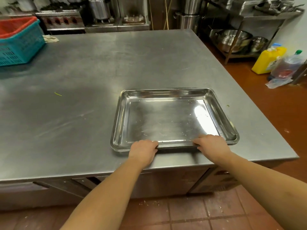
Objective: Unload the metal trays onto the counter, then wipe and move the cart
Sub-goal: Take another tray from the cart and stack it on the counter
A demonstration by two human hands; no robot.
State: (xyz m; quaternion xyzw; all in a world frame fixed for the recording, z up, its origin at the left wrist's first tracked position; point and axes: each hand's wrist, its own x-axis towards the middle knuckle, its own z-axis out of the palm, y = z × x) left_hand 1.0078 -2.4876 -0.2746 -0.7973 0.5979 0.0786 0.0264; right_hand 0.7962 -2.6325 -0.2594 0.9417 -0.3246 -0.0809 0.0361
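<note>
The steel worktop (83,72) carries a stack of metal trays (157,117) close to its near right corner. At the far left stands a teal basket (21,47) with a red basket (15,25) inside. The left hand (143,149) and the right hand (211,144) both grip the near rim of the stack.

The steel counter (116,63) carries a flat stack of trays (166,120) near its front right corner. A teal basket (20,47) stands at the far left edge, with a red basket (13,25) nested inside it. A cloth (50,38) lies just beside the teal basket. A green scrap (58,94) lies left of centre.
</note>
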